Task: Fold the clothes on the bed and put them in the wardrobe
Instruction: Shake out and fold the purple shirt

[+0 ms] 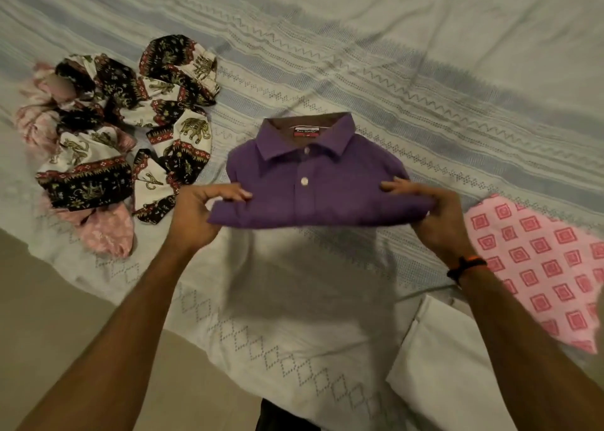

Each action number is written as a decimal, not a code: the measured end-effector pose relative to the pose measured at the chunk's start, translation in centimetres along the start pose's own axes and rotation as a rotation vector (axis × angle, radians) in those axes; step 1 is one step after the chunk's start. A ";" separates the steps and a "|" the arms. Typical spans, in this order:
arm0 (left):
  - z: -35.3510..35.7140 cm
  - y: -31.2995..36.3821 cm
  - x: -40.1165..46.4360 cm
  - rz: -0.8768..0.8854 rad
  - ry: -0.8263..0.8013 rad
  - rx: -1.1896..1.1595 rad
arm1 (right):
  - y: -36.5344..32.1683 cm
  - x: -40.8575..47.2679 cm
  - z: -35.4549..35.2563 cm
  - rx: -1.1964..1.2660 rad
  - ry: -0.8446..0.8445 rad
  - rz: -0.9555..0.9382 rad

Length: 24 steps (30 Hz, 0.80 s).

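Note:
A folded purple collared shirt [313, 182] with white buttons lies in the middle of the bed, collar away from me. My left hand [199, 211] grips its near left edge, thumb on top. My right hand [431, 211] grips the near right edge the same way, and that near edge is lifted off the bedsheet [425, 70]. A crumpled elephant-print garment [137, 126] in black, white and red lies to the left, on top of a pale pink cloth [108, 234]. At the right lies a pink cloth [539, 267] with a square pattern.
The bedsheet is light with grey-blue stripes and stitched diamond borders. Its near edge hangs over the bed, with beige floor [49, 316] at the lower left. A folded white cloth [447, 365] sits at the bed's near right edge. No wardrobe is in view.

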<state>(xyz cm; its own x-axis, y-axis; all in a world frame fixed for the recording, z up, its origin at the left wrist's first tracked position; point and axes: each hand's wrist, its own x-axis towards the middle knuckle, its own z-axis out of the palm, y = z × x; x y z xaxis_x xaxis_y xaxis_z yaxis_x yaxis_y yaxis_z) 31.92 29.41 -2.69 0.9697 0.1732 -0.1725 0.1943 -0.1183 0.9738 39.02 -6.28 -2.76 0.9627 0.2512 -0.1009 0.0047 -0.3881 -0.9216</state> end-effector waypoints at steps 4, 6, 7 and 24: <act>-1.0 -5.8 -3.8 -0.285 -0.248 0.710 | 4.8 -4.0 0.8 -0.380 -0.305 0.254; -0.4 -7.1 -4.6 -0.382 -0.205 0.765 | 5.7 -5.3 1.7 -0.468 -0.260 0.308; 0.1 -7.3 -4.7 -0.390 -0.153 0.764 | 5.8 -5.6 2.3 -0.488 -0.207 0.318; 4.2 -8.7 -4.6 -0.568 0.374 0.729 | 6.1 -2.6 7.9 -0.639 0.267 0.479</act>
<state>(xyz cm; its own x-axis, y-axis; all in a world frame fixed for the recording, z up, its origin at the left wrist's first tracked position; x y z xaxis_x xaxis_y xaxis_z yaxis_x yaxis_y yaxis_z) 26.34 25.53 -11.01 0.6199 0.6723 -0.4046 0.7801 -0.4722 0.4105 34.37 -2.32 -11.02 0.9308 -0.2556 -0.2613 -0.3459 -0.8468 -0.4041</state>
